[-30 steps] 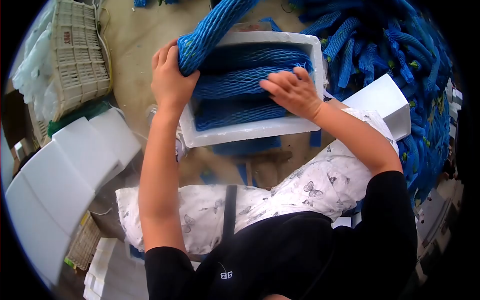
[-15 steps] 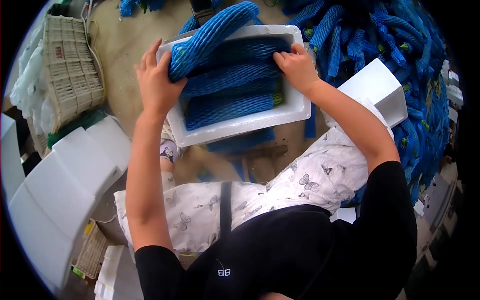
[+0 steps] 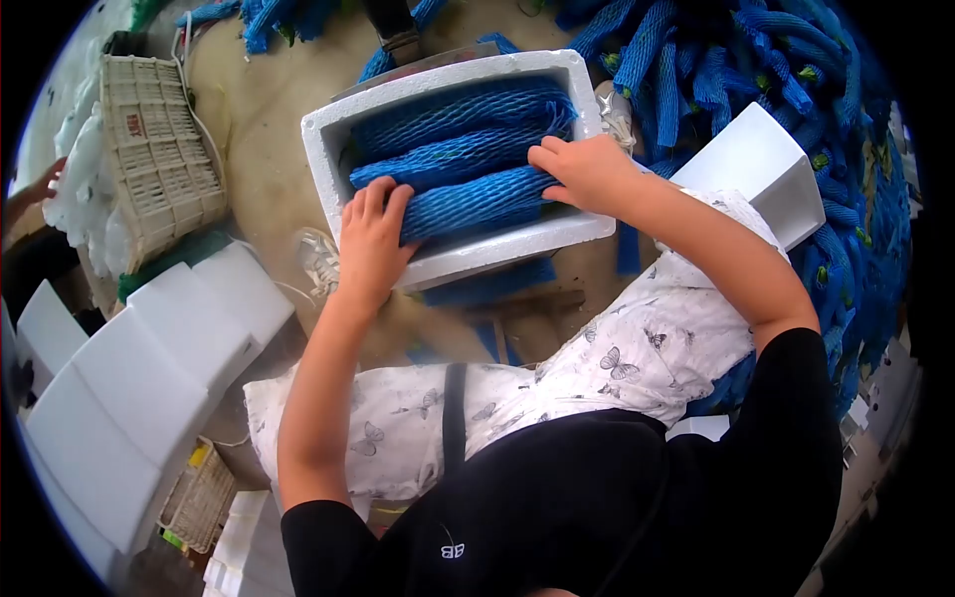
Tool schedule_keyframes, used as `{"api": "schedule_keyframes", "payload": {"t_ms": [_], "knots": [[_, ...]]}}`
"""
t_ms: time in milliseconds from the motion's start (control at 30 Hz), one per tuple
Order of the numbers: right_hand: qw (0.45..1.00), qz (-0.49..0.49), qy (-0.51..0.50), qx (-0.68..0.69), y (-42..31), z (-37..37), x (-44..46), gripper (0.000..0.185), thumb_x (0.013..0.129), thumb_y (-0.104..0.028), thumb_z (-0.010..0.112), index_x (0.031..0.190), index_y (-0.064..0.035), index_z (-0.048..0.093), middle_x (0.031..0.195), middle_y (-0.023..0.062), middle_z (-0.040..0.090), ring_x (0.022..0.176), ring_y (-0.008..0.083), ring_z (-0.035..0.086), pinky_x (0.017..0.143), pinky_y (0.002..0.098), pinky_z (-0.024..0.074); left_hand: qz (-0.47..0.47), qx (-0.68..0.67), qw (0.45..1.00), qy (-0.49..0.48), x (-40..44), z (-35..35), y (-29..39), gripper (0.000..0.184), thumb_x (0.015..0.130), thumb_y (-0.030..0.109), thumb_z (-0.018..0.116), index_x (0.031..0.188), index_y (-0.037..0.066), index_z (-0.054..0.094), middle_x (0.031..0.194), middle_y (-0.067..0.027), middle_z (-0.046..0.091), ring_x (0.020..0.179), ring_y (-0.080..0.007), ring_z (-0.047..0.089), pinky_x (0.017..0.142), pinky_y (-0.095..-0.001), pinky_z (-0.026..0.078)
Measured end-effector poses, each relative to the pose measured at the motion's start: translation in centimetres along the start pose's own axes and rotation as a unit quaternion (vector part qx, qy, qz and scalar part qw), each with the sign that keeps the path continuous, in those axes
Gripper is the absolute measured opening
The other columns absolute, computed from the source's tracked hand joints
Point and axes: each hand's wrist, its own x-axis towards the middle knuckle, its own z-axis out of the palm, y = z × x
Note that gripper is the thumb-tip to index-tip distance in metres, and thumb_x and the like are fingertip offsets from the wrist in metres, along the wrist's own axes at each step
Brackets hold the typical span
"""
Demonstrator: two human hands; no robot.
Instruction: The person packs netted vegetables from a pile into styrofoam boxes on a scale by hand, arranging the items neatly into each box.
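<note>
A white foam box [image 3: 505, 254] holds several long bundles in blue netting, lying side by side. My left hand [image 3: 375, 237] reaches over the box's near left corner, its fingers curled on the left end of the nearest blue bundle [image 3: 477, 202]. At that bundle's right end, my right hand [image 3: 589, 177] pinches it between thumb and fingers. Behind it lie a middle blue bundle [image 3: 453, 154] and a far blue bundle [image 3: 463, 111], touched by neither hand.
Many blue-netted bundles [image 3: 711, 85] are heaped at the right. A white foam block [image 3: 746, 164] stands beside the heap. At the left are a wicker basket [image 3: 164, 159], stacked white foam lids [image 3: 129, 388] and another person's hand [image 3: 48, 182].
The blue bundle that stuck up at the box's left side now lies inside it. My left hand has moved down toward the near left corner, and my right hand slightly nearer to me.
</note>
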Motion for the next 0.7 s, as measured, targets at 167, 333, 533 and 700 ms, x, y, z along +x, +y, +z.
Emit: {"api": "schedule_keyframes", "payload": {"t_ms": [167,333,533,700], "knots": [[0.976,-0.113,0.188,-0.007,-2.0,-0.9,-1.2,0.019,0.081,-0.016,0.063,0.096,-0.0096,0.053,0.079,0.0031,0.054,0.078,0.0212,0.062,0.065,0.029,0.0499,0.161,0.018,0.985,-0.052,3.8,1.8,1.2,0.094,0.071,0.034,0.079,0.15,0.033,0.027,0.158,-0.0026,0.022,0.146,-0.0227,0.019,0.117,-0.058,0.002],[0.948,-0.14,-0.17,0.229,-10.0,14.9,-6.7,0.023,0.088,-0.024,0.05,0.103,-0.0073,0.057,0.1,0.0134,0.058,0.098,0.029,0.058,0.085,0.0397,0.0484,0.054,0.045,0.998,0.005,2.5,2.7,0.8,0.085,0.074,0.028,0.076,0.147,0.034,0.033,0.157,-0.004,0.024,0.145,-0.0248,0.021,0.115,-0.0599,0.002],[0.982,-0.081,-0.044,0.168,-12.3,26.4,-7.5,0.041,0.095,-0.026,0.045,0.131,-0.008,0.051,0.132,0.0195,0.052,0.122,0.0324,0.049,0.105,0.0424,0.0365,0.028,0.057,0.998,0.017,3.1,3.2,0.9,0.084,0.074,0.031,0.077,0.147,0.031,0.034,0.156,-0.0017,0.026,0.144,-0.024,0.024,0.11,-0.0705,-0.001],[0.978,0.02,-0.143,0.154,-11.6,30.3,-7.9,0.046,0.091,-0.016,0.045,0.136,-0.0072,0.046,0.138,0.0236,0.045,0.129,0.0369,0.043,0.105,0.047,0.0367,0.028,0.069,0.997,0.026,3.3,3.2,1.2,0.084,0.074,0.035,0.076,0.147,0.03,0.034,0.155,-0.0009,0.028,0.144,-0.0238,0.024,0.11,-0.0708,0.0]]}}
